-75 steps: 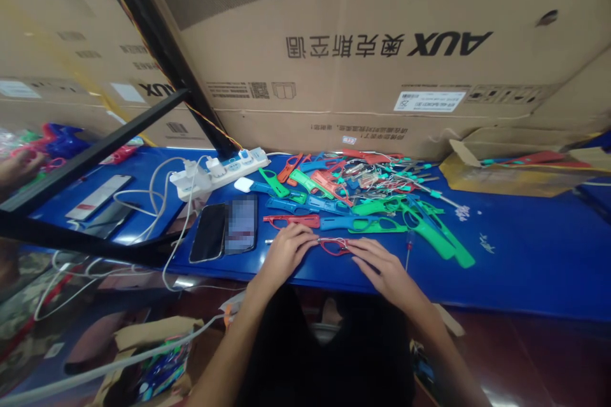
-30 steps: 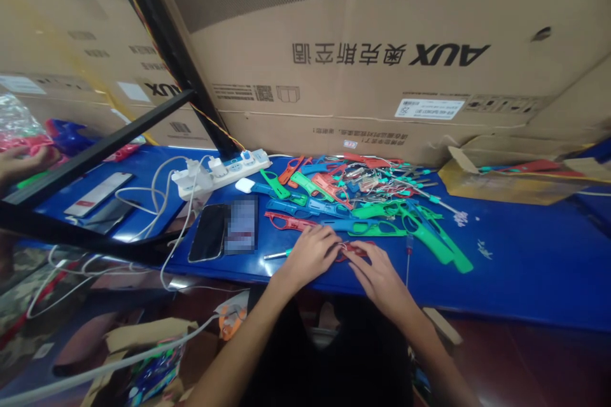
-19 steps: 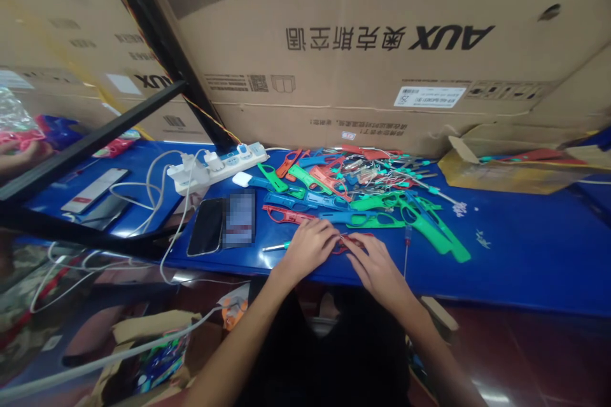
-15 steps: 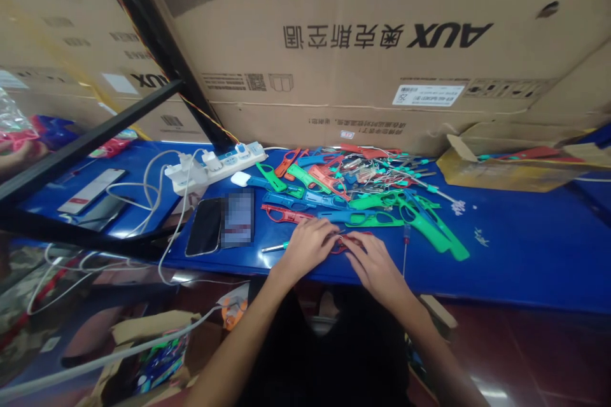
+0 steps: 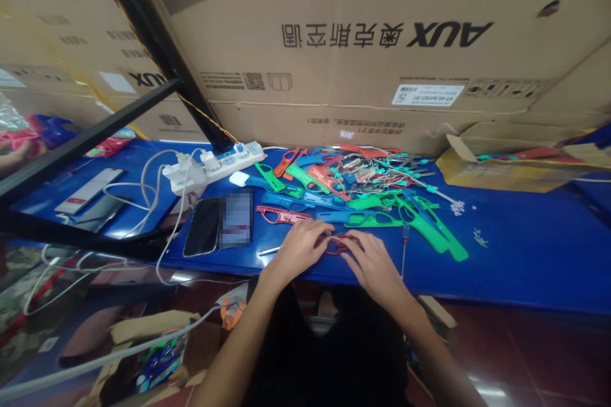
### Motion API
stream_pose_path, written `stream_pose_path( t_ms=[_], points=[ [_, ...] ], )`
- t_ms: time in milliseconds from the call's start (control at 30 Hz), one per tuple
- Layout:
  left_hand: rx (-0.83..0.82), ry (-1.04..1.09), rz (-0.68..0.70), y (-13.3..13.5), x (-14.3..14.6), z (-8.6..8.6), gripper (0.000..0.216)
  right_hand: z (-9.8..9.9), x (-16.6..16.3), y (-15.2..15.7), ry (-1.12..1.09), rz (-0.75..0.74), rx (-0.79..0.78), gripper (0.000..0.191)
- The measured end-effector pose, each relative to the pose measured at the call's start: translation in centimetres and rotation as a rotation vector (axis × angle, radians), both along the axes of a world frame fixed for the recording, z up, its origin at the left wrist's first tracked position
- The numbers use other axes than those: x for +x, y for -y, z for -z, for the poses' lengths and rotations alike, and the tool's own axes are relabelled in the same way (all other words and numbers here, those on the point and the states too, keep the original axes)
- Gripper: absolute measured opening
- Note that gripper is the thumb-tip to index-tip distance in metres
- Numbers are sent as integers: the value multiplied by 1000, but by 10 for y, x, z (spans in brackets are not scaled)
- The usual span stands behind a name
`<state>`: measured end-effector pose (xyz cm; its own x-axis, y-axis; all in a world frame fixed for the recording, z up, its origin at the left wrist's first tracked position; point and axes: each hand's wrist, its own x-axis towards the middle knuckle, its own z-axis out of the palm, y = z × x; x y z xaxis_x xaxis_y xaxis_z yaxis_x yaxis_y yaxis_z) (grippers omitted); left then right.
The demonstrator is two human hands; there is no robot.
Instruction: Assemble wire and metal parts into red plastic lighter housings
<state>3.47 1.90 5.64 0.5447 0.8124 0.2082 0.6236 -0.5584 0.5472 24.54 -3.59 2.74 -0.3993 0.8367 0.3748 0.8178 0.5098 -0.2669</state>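
Observation:
Between my hands, low over the blue table [image 5: 515, 248], is a red lighter casing [image 5: 337, 245] with a looped handle. My left hand [image 5: 305, 243] closes its fingertips on the casing's left end, with a metal lighter tube [image 5: 268, 252] sticking out to its left. My right hand [image 5: 370, 254] pinches the right side of the same casing. Much of the part is hidden by my fingers. Just beyond lie a red casing half [image 5: 281, 215], a blue casing [image 5: 329, 217] and green casings [image 5: 432, 232]. A screwdriver [image 5: 405, 245] lies right of my right hand.
A pile of wired lighter parts [image 5: 372, 172] lies at the back. Two phones [image 5: 203, 227] [image 5: 236, 219] and a power strip [image 5: 229, 165] are on the left. An open carton [image 5: 515, 175] stands at the back right. A black metal frame [image 5: 95, 130] crosses the left; another person's hand [image 5: 19, 156] shows beyond.
Both hands stay at the red casing, with small finger shifts. More of its looped handle shows between them now. The view has shifted slightly.

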Motion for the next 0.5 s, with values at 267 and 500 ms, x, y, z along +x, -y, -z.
stream_pose_path(
  t_ms=[267, 500],
  points=[
    [52, 34, -65, 10, -14, 5, 14, 5, 0, 1, 17, 26, 4, 32],
    [162, -165, 7, 0, 8, 8, 14, 5, 0, 1, 43, 22, 16, 33]
  ],
)
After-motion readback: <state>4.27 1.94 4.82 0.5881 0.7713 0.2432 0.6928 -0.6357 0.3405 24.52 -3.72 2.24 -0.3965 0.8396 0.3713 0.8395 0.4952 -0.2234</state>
